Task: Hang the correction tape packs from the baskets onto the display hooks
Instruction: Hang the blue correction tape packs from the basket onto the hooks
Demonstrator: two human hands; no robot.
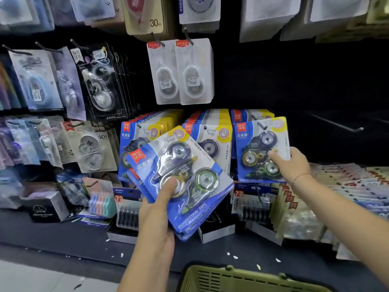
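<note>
The olive green basket (252, 278) is sitting nearest, at the bottom edge, just in front of the dark shelf (63, 232). Above it the left hand (155, 220) is gripping a tilted stack of blue correction tape packs (195, 165), thumb pressing the top blister and fingers curling underneath, in front of two full hanging rows (210, 131). The right hand (292, 165) is pinching one more pack (261, 148) by its right edge, its fingers holding it upright at a display hook (260, 123) just right of those rows
</note>
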